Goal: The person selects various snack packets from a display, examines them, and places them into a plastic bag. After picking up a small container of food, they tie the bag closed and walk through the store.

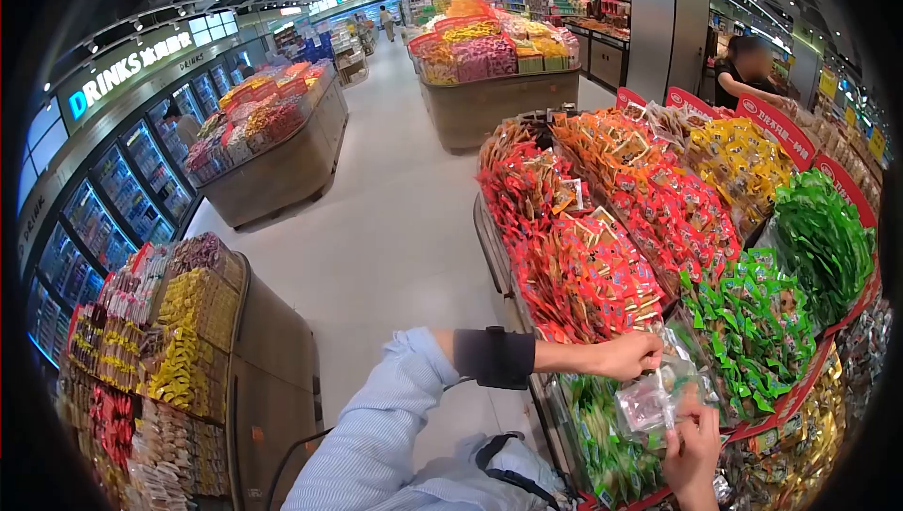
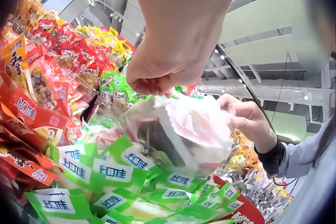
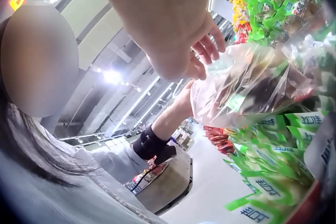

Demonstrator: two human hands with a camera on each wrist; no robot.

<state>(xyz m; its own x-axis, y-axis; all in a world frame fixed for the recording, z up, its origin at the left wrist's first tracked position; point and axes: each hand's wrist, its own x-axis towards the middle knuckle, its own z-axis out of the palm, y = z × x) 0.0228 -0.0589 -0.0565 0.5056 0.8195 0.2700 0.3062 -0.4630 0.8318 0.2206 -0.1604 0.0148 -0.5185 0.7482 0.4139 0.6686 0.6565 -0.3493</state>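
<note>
Over the green snack packets [image 1: 602, 440], both hands hold a clear plastic bag [image 1: 649, 403] with a few things showing through it. My left hand [image 1: 628, 356], fingers curled, grips the bag's upper edge; in the left wrist view it hangs above the bag [image 2: 197, 129]. From the near right side, my right hand [image 1: 694, 445] pinches the bag's edge between thumb and fingers. The right wrist view shows dark and reddish contents through the bag [image 3: 252, 85], their kind blurred by the plastic. Green packets [image 3: 268, 187] lie close beneath the bag.
Red packets [image 1: 593, 267], yellow packets [image 1: 738, 163] and more green packets [image 1: 752, 323] fill the sloped bin around the hands. Red signs [image 1: 776, 130] edge it. Another candy stand [image 1: 273, 370] is across the aisle [image 1: 376, 238]. A person [image 1: 743, 74] stands behind the bin.
</note>
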